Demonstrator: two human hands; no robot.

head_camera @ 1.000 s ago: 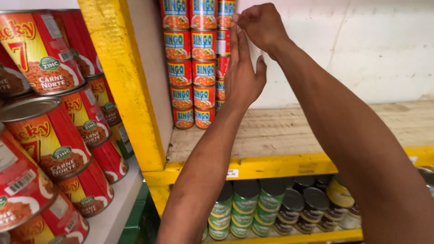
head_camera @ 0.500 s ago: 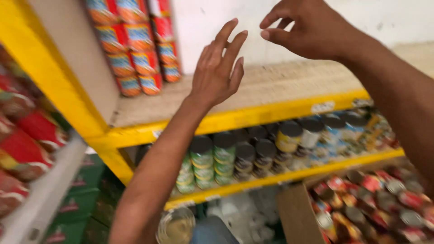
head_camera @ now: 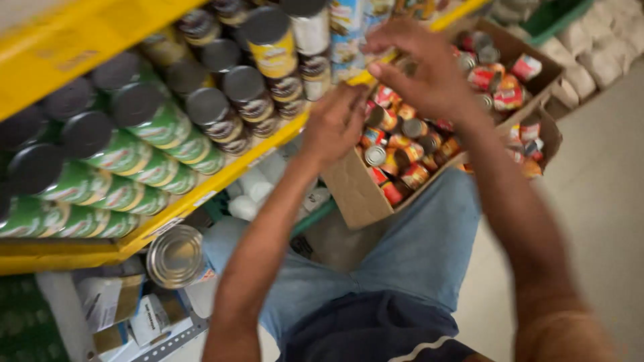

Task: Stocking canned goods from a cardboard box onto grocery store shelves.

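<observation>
Hovering both my hands over the cardboard box (head_camera: 355, 194) of small red-labelled cans (head_camera: 396, 157), I am holding nothing in either one. My left hand (head_camera: 335, 124) is hanging with its fingers loosely curled and pointing down, just above the near corner of the box, and its grip is slack and bare. My right hand (head_camera: 426, 74) is spreading above the middle of the box, fingers apart and bent, palm down, not touching any can that I can make out; the blur is keeping me from telling how near the fingertips are to the cans below.

The box is resting against my lap, on my blue denim shorts (head_camera: 416, 255), tilted toward me, and the cans are lying jumbled inside it. A second open box (head_camera: 530, 64) with similar cans is sitting just behind it, farther from me.

To my left the yellow shelf edge (head_camera: 221, 177) is running diagonally, crowding close to my left hand. Green-labelled cans (head_camera: 134, 151) with dark lids are lying stacked on that shelf, and yellow- and brown-labelled ones (head_camera: 272, 50) are sitting farther along. Under the shelf a larger silver-topped can (head_camera: 176, 256) is standing near my left forearm, among small cartons (head_camera: 107, 302).
</observation>
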